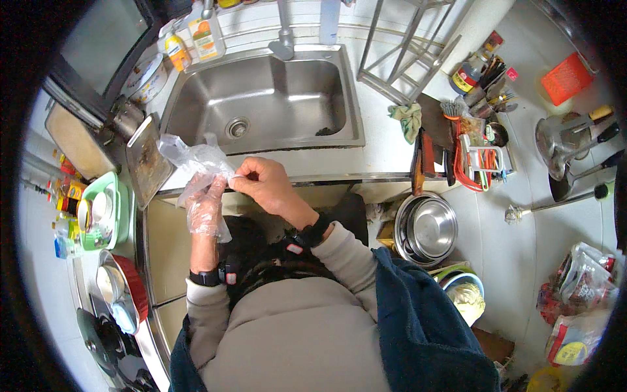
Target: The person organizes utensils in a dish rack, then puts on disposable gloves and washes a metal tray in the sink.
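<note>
My left hand [204, 203] wears a thin clear plastic glove [223, 230], loose about the wrist. Crumpled clear plastic [196, 156] spreads beyond its fingertips, over the near edge of the steel sink. Bare, my right hand [262, 183] pinches a bit of this plastic between thumb and forefinger, right beside the left fingertips. Whether the left fingers also grip the plastic I cannot tell. Both hands are above the counter's front edge. The stainless steel sink [264, 103] has a round drain and a small dark scrap in its right corner.
A faucet [281, 46] stands behind the sink. To the left lean a stained tray [149, 164] and a cutting board [78, 139]. On the right are a metal rack [406, 54], a green cloth [407, 120], knives [427, 154] with handles over the edge, and steel basins [431, 228].
</note>
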A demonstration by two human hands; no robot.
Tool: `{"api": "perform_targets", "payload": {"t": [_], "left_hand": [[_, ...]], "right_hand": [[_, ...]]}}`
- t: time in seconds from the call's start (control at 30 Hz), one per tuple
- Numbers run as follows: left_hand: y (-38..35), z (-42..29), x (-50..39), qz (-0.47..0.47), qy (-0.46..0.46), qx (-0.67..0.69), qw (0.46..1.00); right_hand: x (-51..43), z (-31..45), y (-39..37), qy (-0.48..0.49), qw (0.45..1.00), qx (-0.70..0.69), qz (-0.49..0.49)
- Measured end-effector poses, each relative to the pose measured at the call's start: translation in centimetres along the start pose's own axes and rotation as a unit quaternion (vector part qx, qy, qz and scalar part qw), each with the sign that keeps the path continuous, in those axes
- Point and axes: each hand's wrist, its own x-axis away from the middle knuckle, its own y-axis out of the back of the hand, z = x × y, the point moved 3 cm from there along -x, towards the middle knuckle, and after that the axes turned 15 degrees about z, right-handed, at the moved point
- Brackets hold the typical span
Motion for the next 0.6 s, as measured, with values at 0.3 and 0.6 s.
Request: {"api": "perform_targets", "payload": {"t": [0.3,0.6], "left_hand": [[-0.9,-1.2,0.3,0.020,-0.017,-0.078,0.997],[0.1,0.6,0.4,0.010,0.032,-0.122,0.992]], "right_hand": [[0.1,-0.3,0.6,-0.002,0.998,0.055,0.015],[0.4,-1.5,0.1,-0.001,0.997,0.075,-0.030]]}}
